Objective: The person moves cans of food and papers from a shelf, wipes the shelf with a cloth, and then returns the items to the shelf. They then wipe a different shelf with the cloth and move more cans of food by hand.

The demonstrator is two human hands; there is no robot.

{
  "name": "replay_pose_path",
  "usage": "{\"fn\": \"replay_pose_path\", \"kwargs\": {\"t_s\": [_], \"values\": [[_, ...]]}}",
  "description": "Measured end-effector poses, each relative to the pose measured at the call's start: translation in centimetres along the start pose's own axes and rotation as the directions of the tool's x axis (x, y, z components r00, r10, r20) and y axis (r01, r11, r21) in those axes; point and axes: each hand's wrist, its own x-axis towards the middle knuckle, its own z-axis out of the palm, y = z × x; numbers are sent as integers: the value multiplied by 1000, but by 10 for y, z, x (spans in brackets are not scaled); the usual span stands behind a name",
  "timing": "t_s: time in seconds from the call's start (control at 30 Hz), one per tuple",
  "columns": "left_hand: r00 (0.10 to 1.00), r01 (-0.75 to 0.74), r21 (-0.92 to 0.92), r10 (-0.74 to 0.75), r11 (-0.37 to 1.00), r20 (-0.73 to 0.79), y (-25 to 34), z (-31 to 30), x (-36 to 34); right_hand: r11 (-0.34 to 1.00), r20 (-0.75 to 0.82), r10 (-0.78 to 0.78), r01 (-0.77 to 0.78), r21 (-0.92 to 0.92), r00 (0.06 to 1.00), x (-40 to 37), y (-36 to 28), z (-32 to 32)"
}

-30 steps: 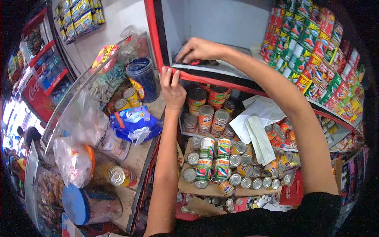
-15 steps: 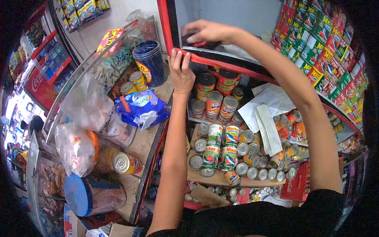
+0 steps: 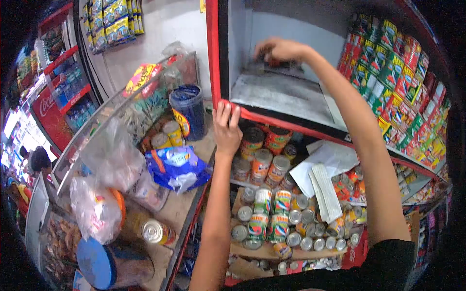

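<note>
My left hand (image 3: 227, 128) has its fingers hooked over the red-and-black front edge of a shelf (image 3: 291, 120), at the corner post. Inside that upper shelf, near the back wall, my right hand (image 3: 281, 51) is closed around a dark, soft-looking rag (image 3: 266, 54); motion blurs both. Beneath them lies the grey shelf board (image 3: 284, 93), with dusty-looking streaks on it. A dark patch beside the rag is too blurred to make out.
Stacked sardine cans (image 3: 388, 72) fill the shelf's right side. Below stand more cans (image 3: 269, 220) and loose papers (image 3: 318, 177). The left counter holds a blue wipes pack (image 3: 177, 167), a dark jar (image 3: 188, 114), plastic bags (image 3: 94, 208) and a blue-lidded tub (image 3: 94, 264).
My right hand has moved from the shelf's front left corner back toward the rear wall with the rag. My left hand stays on the edge. The view has tilted upward.
</note>
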Motion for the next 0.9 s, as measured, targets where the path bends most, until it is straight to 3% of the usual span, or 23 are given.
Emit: {"fn": "replay_pose_path", "kwargs": {"t_s": [0.03, 0.07, 0.1, 0.13, 0.2, 0.23, 0.27, 0.3, 0.37, 0.4, 0.47, 0.5, 0.57, 0.6, 0.63, 0.73, 0.77, 0.87, 0.9], "values": [[1000, 2, -3, -2, 1000, -3, 0, 0, -1, 954, -323, 155, -227, -198, 934, 13, 7, -24], [1000, 8, -7, -8, 1000, -2, 0, 0, -2, 927, -550, -112, -111, -357, 828, 33, 33, -60], [1000, 5, -9, -6, 1000, -11, -1, 1, -3, 862, -790, -41, -378, -337, 612, 52, 46, -86], [1000, 9, -2, -9, 1000, -14, -1, 2, -4, 864, -787, -45, -372, -341, 616, 80, 95, -110], [1000, -12, -27, 12, 1000, 11, -2, -2, -3, 760, -804, -47, -501, -414, 593, 118, 159, -115], [1000, -11, -22, 12, 1000, 16, -2, -2, -4, 969, -741, 66, -221, -113, 668, 113, 132, -76], [1000, -3, -20, 3, 1000, 24, -2, -2, -5, 905, -783, -374, 12, -425, 496, 110, 100, -20], [1000, -4, -24, 4, 1000, 12, -2, -1, -5, 735, -728, -567, -164, -658, 386, 101, 93, 20], [1000, -6, -21, 6, 1000, -3, -1, -1, -2, 787, -519, -361, -45, -616, 775, 69, 98, 47], [1000, -2, -28, 2, 1000, 1, -1, -2, -4, 788, -519, -353, -51, -613, 779, 54, 98, 62], [999, 5, -9, -5, 1000, -34, 0, 1, -3, 791, -223, -312, 123, -599, 924, 36, 96, 73], [999, -2, -2, 2, 1000, -37, -2, 2, -4, 786, -219, -317, 126, -605, 923, 42, 96, 55], [999, -15, 5, 15, 1000, -32, -2, 0, -2, 943, -373, -76, -54, -329, 925, 63, 89, 5], [999, -18, 4, 18, 1000, -31, -1, 0, -2, 868, -604, -242, -109, -484, 760, 64, 72, -13], [999, -18, 1, 18, 1000, -26, -1, 0, -3, 823, -736, -537, 62, -565, 411, 69, 71, -21], [1000, -3, -7, 3, 1000, -7, -1, -1, -3, 783, -717, -561, -18, -622, 413, 94, 99, 19], [1000, -8, -5, 8, 1000, -6, -1, -1, -3, 848, -751, -427, -67, -526, 503, 93, 116, 44], [1000, 5, -10, -5, 1000, -1, 0, -2, -3, 881, -706, -387, 13, -472, 593, 66, 97, 73], [1000, 10, -20, -11, 1000, -11, -1, -1, -4, 937, -431, -155, -5, -349, 889, 55, 90, 69]]}}
